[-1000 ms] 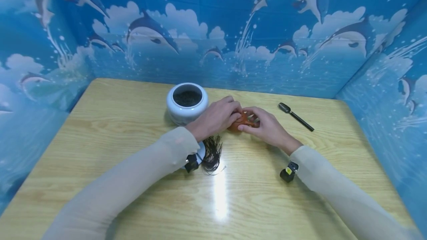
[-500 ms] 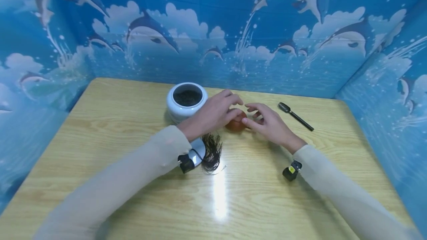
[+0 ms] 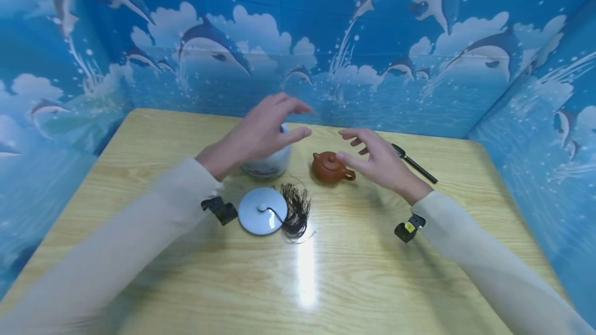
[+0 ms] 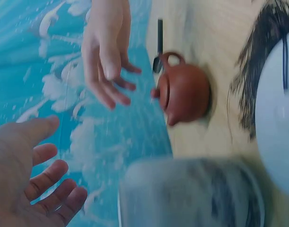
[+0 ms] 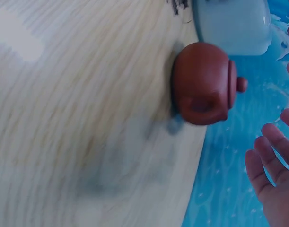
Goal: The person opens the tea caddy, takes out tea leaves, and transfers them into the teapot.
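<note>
A reddish-brown clay teapot (image 3: 328, 168) stands upright on the table with its lid on, handle to the right and spout to the left. My right hand (image 3: 378, 162) is raised just right of it, fingers spread and holding nothing; in the right wrist view, its fingers (image 5: 272, 153) are apart from the teapot (image 5: 201, 82). Over the white ceramic jar (image 3: 267, 165) hovers my left hand (image 3: 261, 131), also holding nothing and hiding most of the jar's mouth. The left wrist view has the left hand (image 4: 38, 177) with loosely bent fingers, the jar (image 4: 191, 194) below.
A white lid (image 3: 262, 211) with a knob lies in front of the jar, a dark cord and a bundle of dark, thin strands (image 3: 296, 211) beside it. Behind the right hand is a black scoop (image 3: 419, 168). A blue dolphin-print curtain (image 3: 298, 40) borders the table.
Both hands have let go of the teapot and its lid now sits in place. The left hand has moved up and left over the jar; the right has lifted slightly.
</note>
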### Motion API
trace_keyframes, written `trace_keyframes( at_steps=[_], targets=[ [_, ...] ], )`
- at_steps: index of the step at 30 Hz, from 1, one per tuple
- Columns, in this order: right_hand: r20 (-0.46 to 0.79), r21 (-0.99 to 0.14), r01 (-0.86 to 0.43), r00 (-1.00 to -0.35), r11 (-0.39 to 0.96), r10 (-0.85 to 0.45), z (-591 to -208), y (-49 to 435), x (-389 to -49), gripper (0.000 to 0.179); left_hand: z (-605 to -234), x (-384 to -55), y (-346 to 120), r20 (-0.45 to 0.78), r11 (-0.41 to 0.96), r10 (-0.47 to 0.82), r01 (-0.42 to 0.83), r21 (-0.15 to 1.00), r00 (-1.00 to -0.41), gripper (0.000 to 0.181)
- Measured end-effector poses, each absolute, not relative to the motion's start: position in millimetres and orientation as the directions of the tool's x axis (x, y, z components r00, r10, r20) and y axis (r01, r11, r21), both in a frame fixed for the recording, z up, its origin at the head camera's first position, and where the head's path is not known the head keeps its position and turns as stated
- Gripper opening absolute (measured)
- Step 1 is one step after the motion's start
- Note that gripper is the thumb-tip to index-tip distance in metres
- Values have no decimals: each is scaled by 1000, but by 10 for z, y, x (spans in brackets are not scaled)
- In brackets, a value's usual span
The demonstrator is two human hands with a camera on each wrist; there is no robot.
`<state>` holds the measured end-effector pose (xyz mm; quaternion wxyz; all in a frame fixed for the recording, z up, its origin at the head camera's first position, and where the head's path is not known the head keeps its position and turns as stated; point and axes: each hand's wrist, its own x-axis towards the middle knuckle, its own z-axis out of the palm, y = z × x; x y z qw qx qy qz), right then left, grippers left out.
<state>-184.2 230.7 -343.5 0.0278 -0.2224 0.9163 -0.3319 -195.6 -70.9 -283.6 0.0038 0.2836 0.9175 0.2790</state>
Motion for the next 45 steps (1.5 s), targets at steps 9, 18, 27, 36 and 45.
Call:
trace_keyframes(
  at_steps=[9,18,27,36,45],
  targets=[
    [114,-622,-421,-883,660,-455,-3338,2061,-1809,60,-2847,-2076,-1211,67,760,444,415,501,-894,74],
    [98,-631,-452,-852,630,-514,-3333,1819,-1768,57,-2930,-2119,-1568,-22,806,375,314,503,-927,98],
    [95,-641,-488,-816,592,-570,-3446,1562,-1678,56,-3074,-2070,-1736,-86,813,368,275,513,-926,116],
    [81,-641,-517,-780,567,-621,-3556,1354,-1563,50,-3363,-2031,-1789,-96,753,418,285,593,-903,123],
    [54,-640,-551,-728,536,-684,-3683,1177,-1483,50,-3524,-2005,-1812,-43,649,453,296,701,-890,127]
  ],
)
